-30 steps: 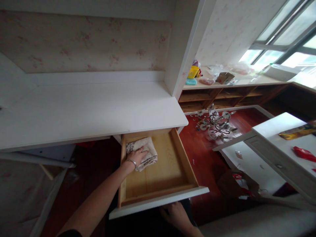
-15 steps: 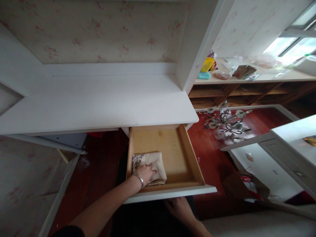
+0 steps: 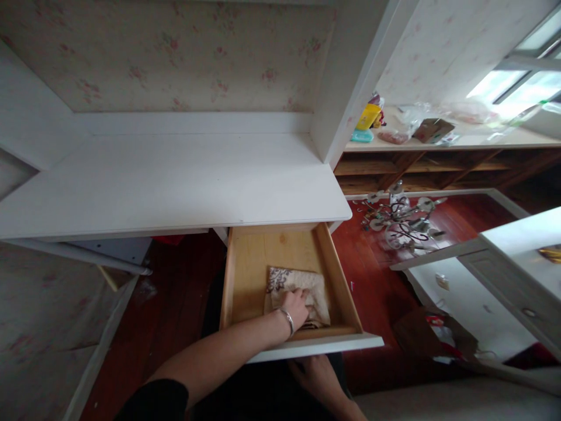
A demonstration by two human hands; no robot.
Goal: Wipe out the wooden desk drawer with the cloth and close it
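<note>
My left hand, with a silver bangle at the wrist, presses down on a folded beige cloth with a dark floral pattern at one end. Its fingers are bent onto the cloth, which lies against the bottom of a pulled-out wooden drawer, in the front right part. My right hand is below the drawer's white front, close to its lower edge. Its fingertips are mostly hidden in shadow, so whether they touch the drawer cannot be seen.
Above the drawer extends a white desk top with an upright side panel. A chandelier rests on the red floor to the right. Beyond it, a low shelf unit carries bags and a box. An open carton stands near a white cabinet.
My left hand has slid the cloth rightward across the drawer bottom, from the left side toward the right side. My right hand has stayed nearly in place below the drawer front.
</note>
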